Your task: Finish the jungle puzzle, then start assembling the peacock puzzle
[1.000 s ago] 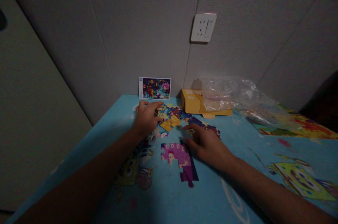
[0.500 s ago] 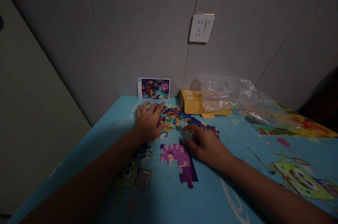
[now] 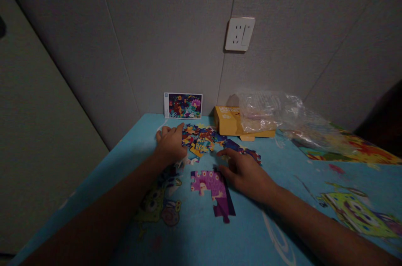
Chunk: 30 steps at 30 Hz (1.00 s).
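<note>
Left hand (image 3: 169,145), fingers loosely curled, empty, is touching multicoloured cardboard jigsaw pieces (image 3: 201,137); right hand (image 3: 248,172), fingers spread, empty, is resting against purple assembled jigsaw section (image 3: 211,185).

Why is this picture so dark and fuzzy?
Head view: the room light is dim, so the wall looks murky; the loose puzzle pieces by the left hand smear together; the purple joined section beside the right hand reads clearer; the wall seams slant, likely lens distortion.
</note>
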{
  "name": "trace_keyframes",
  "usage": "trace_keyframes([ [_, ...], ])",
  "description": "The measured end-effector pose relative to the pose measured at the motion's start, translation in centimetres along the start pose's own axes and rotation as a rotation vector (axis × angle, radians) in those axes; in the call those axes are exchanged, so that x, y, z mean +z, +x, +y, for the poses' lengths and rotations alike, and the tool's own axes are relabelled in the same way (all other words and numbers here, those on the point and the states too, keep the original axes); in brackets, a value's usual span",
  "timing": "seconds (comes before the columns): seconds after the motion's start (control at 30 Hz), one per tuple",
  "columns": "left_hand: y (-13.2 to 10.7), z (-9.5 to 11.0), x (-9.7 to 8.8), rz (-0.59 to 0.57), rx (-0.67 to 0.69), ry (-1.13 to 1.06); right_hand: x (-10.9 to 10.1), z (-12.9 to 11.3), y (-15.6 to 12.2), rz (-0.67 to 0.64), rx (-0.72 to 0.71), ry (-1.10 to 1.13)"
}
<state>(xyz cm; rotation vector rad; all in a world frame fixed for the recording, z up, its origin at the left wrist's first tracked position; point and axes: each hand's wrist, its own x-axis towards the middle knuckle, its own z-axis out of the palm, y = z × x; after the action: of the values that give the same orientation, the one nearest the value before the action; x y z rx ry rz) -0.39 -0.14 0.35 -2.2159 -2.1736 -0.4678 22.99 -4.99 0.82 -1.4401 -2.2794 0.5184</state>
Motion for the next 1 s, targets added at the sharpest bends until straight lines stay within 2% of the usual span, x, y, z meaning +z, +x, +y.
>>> trace_keyframes([
  [0.23, -0.12, 0.22, 0.07, 0.026, 0.005, 0.036, 0.14, -0.02, 0.01, -0.002, -0.011, 0.02],
  [0.4, -0.24, 0.36, -0.12, -0.019, -0.042, 0.064, 0.02, -0.01, -0.05, 0.003, -0.005, 0.019],
  [0.57, -0.02, 0.06, 0.01, -0.009, -0.011, 0.027, -0.08, -0.2, -0.02, 0.007, 0.001, 0.026],
  [1.0, -0.08, 0.12, -0.05, 0.122, 0.144, -0.084, -0.14, -0.25, -0.1, -0.004, -0.003, 0.022],
])
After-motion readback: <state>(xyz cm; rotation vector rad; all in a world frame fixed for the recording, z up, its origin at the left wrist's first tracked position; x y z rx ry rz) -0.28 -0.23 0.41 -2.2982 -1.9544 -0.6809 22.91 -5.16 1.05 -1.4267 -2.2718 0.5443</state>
